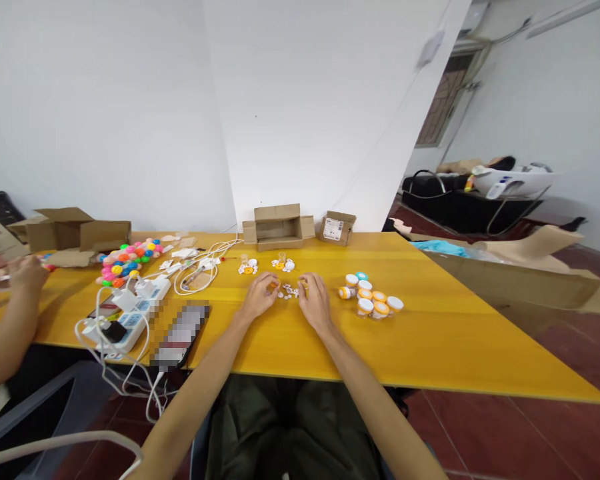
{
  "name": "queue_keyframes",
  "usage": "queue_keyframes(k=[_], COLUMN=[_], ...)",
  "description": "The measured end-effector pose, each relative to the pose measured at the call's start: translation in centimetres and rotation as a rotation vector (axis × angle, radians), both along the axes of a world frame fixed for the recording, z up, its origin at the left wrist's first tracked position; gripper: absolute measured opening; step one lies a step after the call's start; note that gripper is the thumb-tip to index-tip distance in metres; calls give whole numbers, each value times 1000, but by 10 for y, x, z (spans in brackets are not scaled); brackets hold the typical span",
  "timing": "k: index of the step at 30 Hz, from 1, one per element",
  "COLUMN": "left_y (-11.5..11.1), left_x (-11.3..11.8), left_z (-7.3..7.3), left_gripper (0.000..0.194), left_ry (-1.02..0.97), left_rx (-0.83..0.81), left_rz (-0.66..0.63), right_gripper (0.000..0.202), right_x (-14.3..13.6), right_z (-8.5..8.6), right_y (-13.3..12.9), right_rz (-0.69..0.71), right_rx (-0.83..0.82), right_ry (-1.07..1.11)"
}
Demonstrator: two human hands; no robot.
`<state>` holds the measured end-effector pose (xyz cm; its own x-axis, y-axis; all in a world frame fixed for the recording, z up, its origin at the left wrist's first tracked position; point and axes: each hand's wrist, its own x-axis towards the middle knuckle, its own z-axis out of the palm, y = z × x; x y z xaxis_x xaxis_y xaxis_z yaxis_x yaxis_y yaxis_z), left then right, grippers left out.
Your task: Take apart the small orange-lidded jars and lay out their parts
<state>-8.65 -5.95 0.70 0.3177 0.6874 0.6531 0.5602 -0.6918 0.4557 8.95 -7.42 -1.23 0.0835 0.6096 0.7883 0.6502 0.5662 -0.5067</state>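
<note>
My left hand (260, 297) rests on the yellow table with curled fingers closed around a small orange piece (274, 285), only partly visible; it looks like a jar lid. Across from it, my right hand (314, 300) has its fingers bent and drawn together at the tips, and what they hold is too small to tell. Between both hands lies a loose group of small white pieces (288, 291). Just beyond are two more little piles of white pieces (286, 265) with orange parts (249, 271). Several clear jars with white, orange and teal lids (365, 305) are clustered right of my right hand.
Open cardboard boxes (279, 230) stand along the wall. At left are a power strip (143, 313) with white cables, a phone (181, 335), and many colourful balls (127, 262). Another person's hand (29, 272) works at far left. The table's right edge (500, 319) borders a large carton.
</note>
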Motion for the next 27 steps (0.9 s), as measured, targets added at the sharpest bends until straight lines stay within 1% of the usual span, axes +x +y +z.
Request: queue_keyframes(k=[4,8,13,16,20,24,27], left_y=[4,6,5,6,8,9,9], left_x=[-2,-2,-2,-3,-3,-3,-2], left_z=[-2,-4,-6,-8,-11,-12,-16], left_gripper=[12,14,10,16,22,28,37], left_ry=[-15,-14,21,1,-67,-68,-65], left_rx=[-37,-148,-275,-299,-364,-392,-376], left_rz=[41,55,82,85,17,-46,-37], right_gripper=[15,15,14,18,23,25,26], right_x=[4,5,4,4,5,4,4], right_z=[1,-1,-12,-23,-35,-40,-40], right_y=[0,1,9,17,26,31,33], right_rz=[-72,-112,-126,-90,-8,90,123], right_rx=[-9,-27,-58,-95,-187,-294,-316], right_ry=[20,34,63,123,253,361,423])
